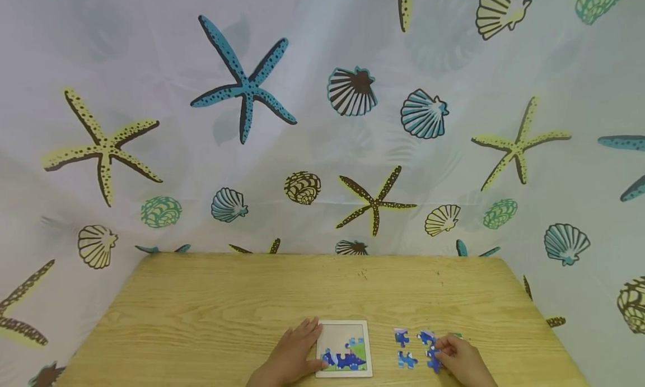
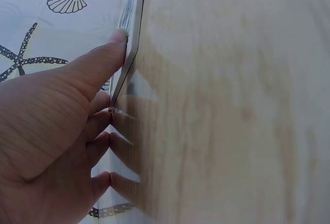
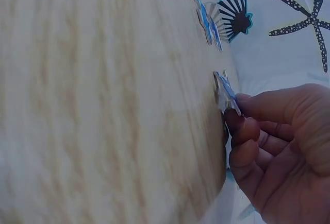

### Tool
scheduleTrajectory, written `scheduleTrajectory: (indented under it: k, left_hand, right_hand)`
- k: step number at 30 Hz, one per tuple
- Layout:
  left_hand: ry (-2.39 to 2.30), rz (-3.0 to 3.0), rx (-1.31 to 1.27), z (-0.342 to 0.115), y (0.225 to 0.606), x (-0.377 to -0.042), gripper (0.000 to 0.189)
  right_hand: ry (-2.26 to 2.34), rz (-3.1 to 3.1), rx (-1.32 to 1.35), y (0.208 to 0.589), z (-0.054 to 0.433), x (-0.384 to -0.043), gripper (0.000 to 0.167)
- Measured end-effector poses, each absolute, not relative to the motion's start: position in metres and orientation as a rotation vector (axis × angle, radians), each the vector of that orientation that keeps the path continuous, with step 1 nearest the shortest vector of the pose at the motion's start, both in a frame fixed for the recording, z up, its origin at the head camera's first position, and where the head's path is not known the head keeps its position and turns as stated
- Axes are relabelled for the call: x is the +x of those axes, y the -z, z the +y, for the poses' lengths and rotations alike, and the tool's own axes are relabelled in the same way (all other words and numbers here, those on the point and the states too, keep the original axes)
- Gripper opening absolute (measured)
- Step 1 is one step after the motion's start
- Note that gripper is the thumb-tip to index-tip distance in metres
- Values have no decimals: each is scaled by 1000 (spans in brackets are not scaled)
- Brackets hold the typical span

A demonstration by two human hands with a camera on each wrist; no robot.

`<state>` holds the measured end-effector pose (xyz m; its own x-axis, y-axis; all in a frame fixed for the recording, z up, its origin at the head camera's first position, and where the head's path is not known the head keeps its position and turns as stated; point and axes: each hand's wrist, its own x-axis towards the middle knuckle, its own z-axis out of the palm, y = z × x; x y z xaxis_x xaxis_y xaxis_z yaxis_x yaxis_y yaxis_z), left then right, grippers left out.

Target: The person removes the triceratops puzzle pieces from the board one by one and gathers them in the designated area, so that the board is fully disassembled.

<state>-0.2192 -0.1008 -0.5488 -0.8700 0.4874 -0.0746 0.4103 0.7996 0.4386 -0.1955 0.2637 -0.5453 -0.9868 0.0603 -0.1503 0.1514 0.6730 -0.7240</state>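
Observation:
A white-framed puzzle tray (image 1: 369, 350) lies on the table, with joined blue, purple and green pieces (image 1: 347, 361) across its lower part. My left hand (image 1: 294, 350) rests along the tray's left side, fingers extended on the tabletop and thumb on the frame's lower left edge. In the left wrist view that thumb (image 2: 103, 62) touches the tray's rim. To the right of the tray, my right hand (image 1: 461, 358) pinches a blue puzzle piece (image 1: 432, 360) between thumb and forefinger. The right wrist view shows this piece (image 3: 226, 87) tilted, close over the wood.
Other loose puzzle pieces lie between the tray and my right hand: an upper left one (image 1: 401, 336), a lower left one (image 1: 407, 360) and a blue one (image 1: 426, 337) by the fingertips. Partly behind the hand is a green piece (image 1: 457, 335). A patterned curtain (image 1: 302, 152) surrounds the wooden table (image 1: 227, 297).

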Motion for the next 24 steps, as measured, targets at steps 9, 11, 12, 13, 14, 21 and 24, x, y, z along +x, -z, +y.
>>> scheduleTrajectory:
  k: [9,11,12,13,14,21,24]
  left_hand:
    - [-614,2823,724,-102,552,-219,78]
    - [-613,2829,729,-102,551,-218,78]
    - [-615,2832,734,-102,550,-218,78]
    - [-612,2835,739,-102,549,-217,78]
    - [-610,2838,743,-102,549,-217,78]
    - [-610,2850,749,-103,547,-216,77]
    - [-628,2837,738,-103,547,-214,77]
  right_hand:
    - [1074,2796,139,544,265,-198,7]
    - [1057,2804,133,543,266,-198,8]
    - [1048,2813,133,543,266,-198,8]
    - [1051,2822,133,543,265,-197,7]
    - [1056,2832,135,541,264,-197,7]
    - [1190,2866,-90,520,236,-202,10]
    - [1220,2825,-279,514,218,-206,13]
